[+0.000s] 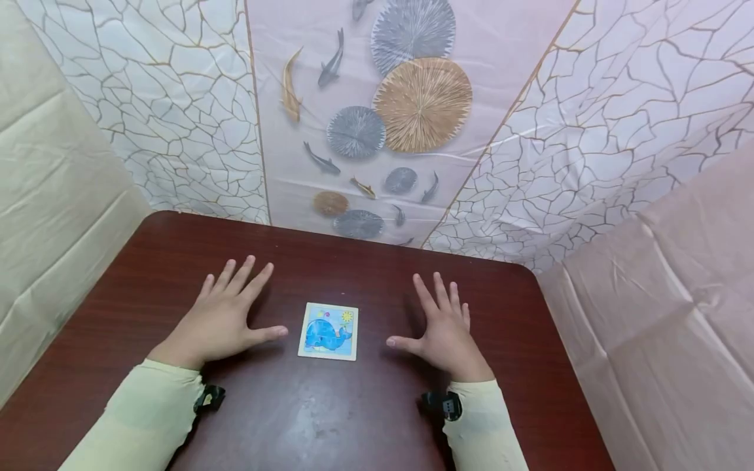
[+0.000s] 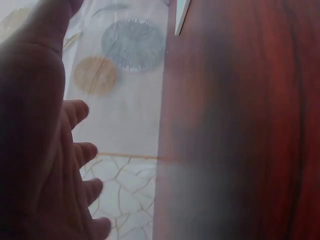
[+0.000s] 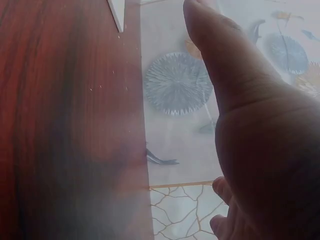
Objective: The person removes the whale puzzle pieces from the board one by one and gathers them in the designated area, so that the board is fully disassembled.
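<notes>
I see the left hand [image 1: 220, 324] and the right hand [image 1: 444, 333] well apart, fingers spread, with the square whale board [image 1: 328, 331] lying between them on the dark red table [image 1: 330, 418]. Patterned cloth [image 1: 377, 131] blocks off the far edge; plain pale cloth [image 1: 665, 294] flanks the right.

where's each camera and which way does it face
Head: on the head, facing forward and down at table, whale picture board and backdrop; left hand, right hand and sleeves show.
Left wrist: worn there, looking past the left hand at table and backdrop; only that hand shows.
Right wrist: worn there, looking past the right hand at both; only this hand shows.
Both wrist views catch a pale corner, apparently the board's.
</notes>
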Demonstrator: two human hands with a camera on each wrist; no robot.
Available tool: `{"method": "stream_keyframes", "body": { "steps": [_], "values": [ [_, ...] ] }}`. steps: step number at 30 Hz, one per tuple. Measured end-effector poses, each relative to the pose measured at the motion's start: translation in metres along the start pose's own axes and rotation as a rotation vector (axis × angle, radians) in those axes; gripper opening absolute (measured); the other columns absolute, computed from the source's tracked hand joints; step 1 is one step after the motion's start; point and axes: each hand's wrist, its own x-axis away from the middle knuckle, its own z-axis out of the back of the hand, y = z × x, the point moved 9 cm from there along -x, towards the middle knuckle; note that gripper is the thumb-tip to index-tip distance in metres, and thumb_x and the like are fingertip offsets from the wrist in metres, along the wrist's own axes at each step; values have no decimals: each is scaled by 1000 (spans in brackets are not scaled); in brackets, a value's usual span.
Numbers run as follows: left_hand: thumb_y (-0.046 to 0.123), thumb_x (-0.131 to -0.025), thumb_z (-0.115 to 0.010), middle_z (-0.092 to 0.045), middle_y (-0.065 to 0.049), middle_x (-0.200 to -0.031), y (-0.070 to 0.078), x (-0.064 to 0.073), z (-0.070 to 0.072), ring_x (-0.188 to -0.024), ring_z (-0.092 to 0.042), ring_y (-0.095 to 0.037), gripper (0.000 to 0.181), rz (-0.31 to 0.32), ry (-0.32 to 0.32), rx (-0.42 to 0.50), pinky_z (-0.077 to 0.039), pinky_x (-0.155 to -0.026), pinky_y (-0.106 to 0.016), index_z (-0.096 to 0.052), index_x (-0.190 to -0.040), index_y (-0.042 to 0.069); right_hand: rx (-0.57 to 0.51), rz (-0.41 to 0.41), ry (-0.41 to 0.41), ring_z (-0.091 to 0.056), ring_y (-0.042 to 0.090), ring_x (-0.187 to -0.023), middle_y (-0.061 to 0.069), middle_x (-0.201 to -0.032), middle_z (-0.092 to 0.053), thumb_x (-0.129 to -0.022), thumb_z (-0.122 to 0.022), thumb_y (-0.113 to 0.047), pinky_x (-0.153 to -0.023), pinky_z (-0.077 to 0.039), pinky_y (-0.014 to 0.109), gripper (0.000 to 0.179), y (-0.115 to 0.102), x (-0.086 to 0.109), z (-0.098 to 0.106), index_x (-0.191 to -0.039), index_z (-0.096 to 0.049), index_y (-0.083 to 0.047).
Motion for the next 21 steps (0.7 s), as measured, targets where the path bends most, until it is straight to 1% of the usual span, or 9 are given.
{"method": "stream_keyframes", "body": {
  "steps": [2, 5, 8, 10, 13, 15, 18, 21],
  "values": [
    [101, -85, -61, -10, -20, -190, 3, 0, -5, -173, -10, -57, 130, -12, -23, 2, -11, -131, -85, -15, -183, 30, -12, 9, -15, 3, 52, -176, 10, -192, -1, -71, -87, -91, -130, -15, 86, 143, -2, 0, -3, -180, -4, -48],
    [94, -87, -67, -19, -20, -189, 12, -1, -10, -172, -16, -57, 123, -47, -49, -1, -16, -131, -84, -23, -182, 29, -41, 29, -36, -2, 52, -176, 12, -191, -9, -72, -89, -87, -131, -17, 84, 141, -5, 0, -6, -181, -10, -46],
    [87, -90, -73, -25, -18, -187, 23, -3, -13, -172, -20, -54, 116, -87, -62, -8, -18, -132, -83, -30, -180, 29, -74, 61, -44, -9, 52, -175, 13, -190, -16, -74, -91, -83, -131, -24, 82, 136, -10, -1, -6, -181, -16, -44],
    [86, -90, -74, -28, -17, -187, 31, -4, -14, -172, -22, -53, 113, -112, -65, -15, -20, -132, -82, -33, -179, 29, -98, 83, -48, -11, 51, -175, 12, -190, -19, -75, -92, -80, -130, -29, 79, 132, -15, -2, -6, -180, -20, -44],
    [86, -90, -74, -31, -16, -186, 40, -7, -19, -172, -23, -53, 112, -138, -81, -21, -21, -132, -82, -36, -178, 29, -133, 114, -60, -13, 49, -176, 9, -189, -21, -78, -92, -79, -129, -35, 76, 128, -24, -5, -5, -180, -26, -40],
    [88, -89, -73, -32, -17, -185, 46, -8, -22, -172, -24, -53, 112, -151, -98, -21, -21, -131, -82, -38, -178, 29, -141, 128, -71, -14, 47, -176, 8, -189, -23, -79, -92, -78, -130, -37, 74, 125, -30, -7, -5, -179, -29, -38],
    [89, -87, -73, -31, -17, -185, 49, -10, -29, -172, -23, -54, 114, -153, -127, -16, -20, -131, -83, -38, -178, 29, -140, 158, -87, -17, 45, -176, 7, -188, -26, -82, -91, -75, -130, -39, 70, 120, -43, -10, -7, -179, -33, -35],
    [89, -85, -76, -30, -17, -186, 49, -12, -33, -172, -22, -55, 116, -138, -150, -7, -19, -132, -83, -39, -177, 29, -126, 195, -94, -21, 44, -175, 8, -186, -30, -84, -91, -72, -130, -41, 67, 115, -56, -14, -10, -178, -36, -34]
  ]
}}
